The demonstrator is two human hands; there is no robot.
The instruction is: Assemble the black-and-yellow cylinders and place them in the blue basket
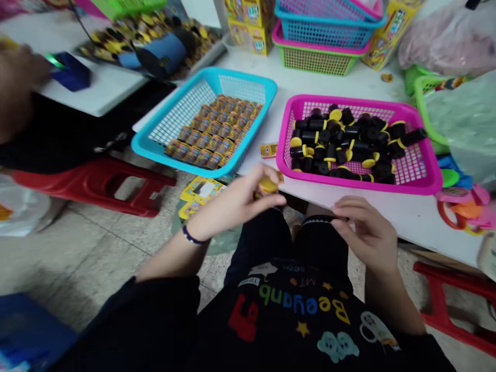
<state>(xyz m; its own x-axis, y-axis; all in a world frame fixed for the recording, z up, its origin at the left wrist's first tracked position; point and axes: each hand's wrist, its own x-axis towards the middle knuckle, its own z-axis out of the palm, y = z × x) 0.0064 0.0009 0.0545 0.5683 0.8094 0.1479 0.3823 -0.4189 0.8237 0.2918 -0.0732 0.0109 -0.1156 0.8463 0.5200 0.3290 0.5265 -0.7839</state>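
Note:
My left hand (248,199) is closed around a small yellow-capped container (267,186) and holds it just off the table's front edge. To the right, in front of the pink basket (360,187), my right hand (366,230) has its thumb and fingertips pinched together. A small dark bit shows at those fingertips, too little to name. Black cylinders with yellow caps (352,132) lie jumbled in the pink basket. Rows of small labelled containers (215,132) fill part of the blue basket (155,152). A small printed sticker strip (268,151) lies between the baskets.
Stacked baskets (329,28) and yellow printed boxes (250,26) stand at the back. Colourful plastic pieces (467,204) and plastic bags (461,113) crowd the right side. At left, a person's blurred hand (19,77) is near a dark blue device (72,72). Red stools (116,188) flank me.

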